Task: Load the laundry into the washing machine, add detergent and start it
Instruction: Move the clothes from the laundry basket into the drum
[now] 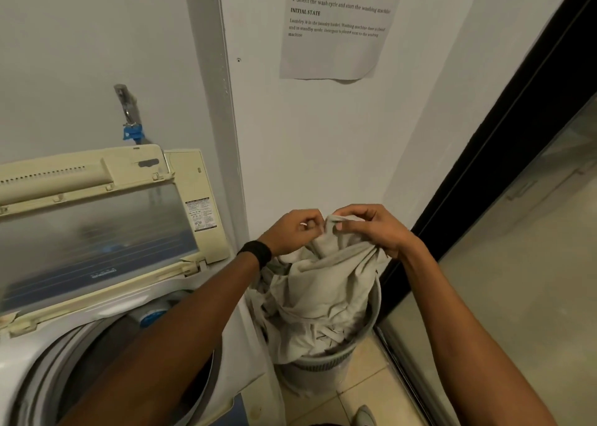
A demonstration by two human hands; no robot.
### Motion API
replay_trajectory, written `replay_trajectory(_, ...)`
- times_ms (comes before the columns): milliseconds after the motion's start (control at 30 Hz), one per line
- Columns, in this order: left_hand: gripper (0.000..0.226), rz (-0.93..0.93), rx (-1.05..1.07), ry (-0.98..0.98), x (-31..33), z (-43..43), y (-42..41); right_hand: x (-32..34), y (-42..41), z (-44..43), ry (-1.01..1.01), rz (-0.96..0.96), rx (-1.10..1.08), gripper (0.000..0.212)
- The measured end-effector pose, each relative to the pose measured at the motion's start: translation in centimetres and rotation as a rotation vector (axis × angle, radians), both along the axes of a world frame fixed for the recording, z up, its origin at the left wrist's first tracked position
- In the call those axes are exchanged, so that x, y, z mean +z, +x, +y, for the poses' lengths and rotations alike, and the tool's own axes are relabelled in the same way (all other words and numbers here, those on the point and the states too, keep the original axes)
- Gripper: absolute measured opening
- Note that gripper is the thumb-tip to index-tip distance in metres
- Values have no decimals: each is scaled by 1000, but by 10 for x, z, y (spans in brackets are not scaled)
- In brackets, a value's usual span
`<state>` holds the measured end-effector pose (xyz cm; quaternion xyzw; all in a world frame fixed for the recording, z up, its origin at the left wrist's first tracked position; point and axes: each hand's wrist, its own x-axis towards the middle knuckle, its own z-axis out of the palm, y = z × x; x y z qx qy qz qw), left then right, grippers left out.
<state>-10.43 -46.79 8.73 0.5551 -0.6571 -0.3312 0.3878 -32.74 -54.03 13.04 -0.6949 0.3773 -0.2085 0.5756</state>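
Observation:
A pale grey-beige garment (326, 283) hangs out of a grey laundry basket (326, 362) on the floor at the right of the washing machine. My left hand (292, 231) and my right hand (371, 225) both pinch the garment's top edge above the basket. A black band sits on my left wrist. The top-loading washing machine (29, 361) stands at the lower left with its lid (97, 218) raised against the wall. Its drum (97, 361) is open and dark inside, partly hidden by my left forearm. No detergent is in view.
A water tap with a blue fitting (131, 132) sticks out of the wall behind the lid. A printed instruction sheet (336, 28) hangs on the wall. A dark-framed glass door (517, 199) runs along the right. Beige floor tiles (361, 390) lie around the basket.

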Motion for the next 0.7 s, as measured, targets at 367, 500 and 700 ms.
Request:
replay_trajectory(367, 19, 150, 142, -295, 49, 3, -19, 31, 27, -3, -164, -139, -254, 25)
replay_trajectory(500, 33, 337, 8, 115, 44, 15, -11, 55, 31, 0, -49, -329, -196, 26)
replay_trajectory(700, 23, 6, -147, 168, 45, 12, -6, 73, 41, 15, 78, -428, -93, 34)
